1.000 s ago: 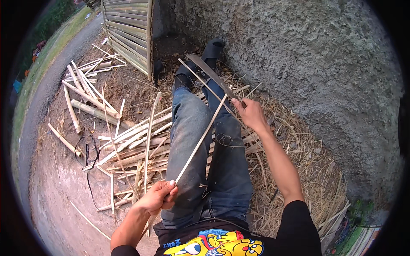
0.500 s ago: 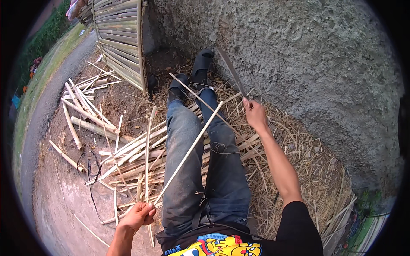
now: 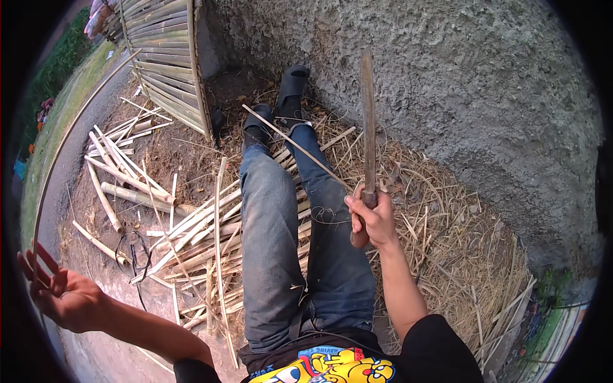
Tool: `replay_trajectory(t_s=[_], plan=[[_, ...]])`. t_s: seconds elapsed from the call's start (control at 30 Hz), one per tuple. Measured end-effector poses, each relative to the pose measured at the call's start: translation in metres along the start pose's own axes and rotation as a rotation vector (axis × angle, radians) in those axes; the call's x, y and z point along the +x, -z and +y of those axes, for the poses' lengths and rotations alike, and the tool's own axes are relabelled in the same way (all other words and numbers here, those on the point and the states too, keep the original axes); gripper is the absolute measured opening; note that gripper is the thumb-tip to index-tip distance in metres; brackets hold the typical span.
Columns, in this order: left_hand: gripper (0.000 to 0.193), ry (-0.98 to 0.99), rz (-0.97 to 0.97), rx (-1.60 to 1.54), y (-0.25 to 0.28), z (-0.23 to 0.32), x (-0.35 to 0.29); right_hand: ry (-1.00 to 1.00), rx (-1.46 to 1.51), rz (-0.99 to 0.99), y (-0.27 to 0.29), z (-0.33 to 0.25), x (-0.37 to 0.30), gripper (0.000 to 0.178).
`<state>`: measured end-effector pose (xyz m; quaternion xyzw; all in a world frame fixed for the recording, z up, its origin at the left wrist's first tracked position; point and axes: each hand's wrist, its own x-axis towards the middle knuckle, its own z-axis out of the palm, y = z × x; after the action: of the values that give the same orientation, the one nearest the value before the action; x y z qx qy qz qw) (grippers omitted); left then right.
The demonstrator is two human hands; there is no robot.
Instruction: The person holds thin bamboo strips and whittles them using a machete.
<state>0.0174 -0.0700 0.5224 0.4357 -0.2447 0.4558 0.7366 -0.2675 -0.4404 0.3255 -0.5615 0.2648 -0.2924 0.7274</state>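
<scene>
My right hand (image 3: 373,217) is wrapped round the brown wooden handle of a machete (image 3: 369,127). Its long, worn blade points away from me, beside the rough wall. Off to the far left, my left hand (image 3: 64,293) is raised with its fingers spread. A long curved bamboo strip (image 3: 73,124) runs past those fingers; whether it touches them I cannot tell. Another thin bamboo strip (image 3: 290,142) lies slantwise across my shins, its near end close to my right hand. Between my left arm and my legs, a split bamboo strip (image 3: 218,249) lies lengthwise.
Split bamboo pieces (image 3: 198,233) lie in a pile under and beside my outstretched legs (image 3: 274,255). Thicker bamboo lengths (image 3: 137,191) rest farther left. A bamboo slat panel (image 3: 163,57) stands ahead, by the rough grey wall (image 3: 472,96). Shavings (image 3: 453,255) cover the ground at right.
My left hand has swung out to the left and opened, and the long strip it held now stands at the far left. The machete has come nearer, its blade turned more upright.
</scene>
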Motion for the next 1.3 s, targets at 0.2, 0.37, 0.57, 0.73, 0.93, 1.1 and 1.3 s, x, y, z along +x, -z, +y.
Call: replay_trajectory(t_s=[0.2, 0.37, 0.57, 0.73, 0.93, 1.1, 1.3], plan=[[0.028, 0.687, -0.206, -0.512, -0.042, 0.01, -0.19, 0.193, 0.22, 0.028, -0.029, -0.006, -0.037, 0.022], [0.03, 1.181, -0.202, -0.482, -0.007, 0.049, -0.276, 0.256, 0.308, 0.158, -0.045, -0.012, -0.038, 0.024], [0.043, 1.713, -0.433, -0.364, 0.019, 0.059, -0.268, 0.24, 0.337, 0.267, -0.032, 0.012, -0.028, 0.024], [0.031, 1.127, -1.157, 0.122, 0.059, 0.059, -0.212, 0.261, 0.277, 0.341, -0.013, 0.011, -0.014, 0.026], [0.025, 0.613, -1.466, 0.573, 0.09, -0.001, -0.201, 0.266, 0.229, 0.327, 0.0, 0.01, 0.008, 0.027], [0.012, 0.658, -1.466, 0.515, 0.12, -0.012, -0.196, 0.224, 0.024, 0.224, 0.008, 0.009, 0.014, 0.02], [0.012, 0.68, -1.463, 0.533, 0.141, -0.018, -0.193, 0.041, -0.374, 0.113, 0.015, 0.021, -0.012, 0.041]])
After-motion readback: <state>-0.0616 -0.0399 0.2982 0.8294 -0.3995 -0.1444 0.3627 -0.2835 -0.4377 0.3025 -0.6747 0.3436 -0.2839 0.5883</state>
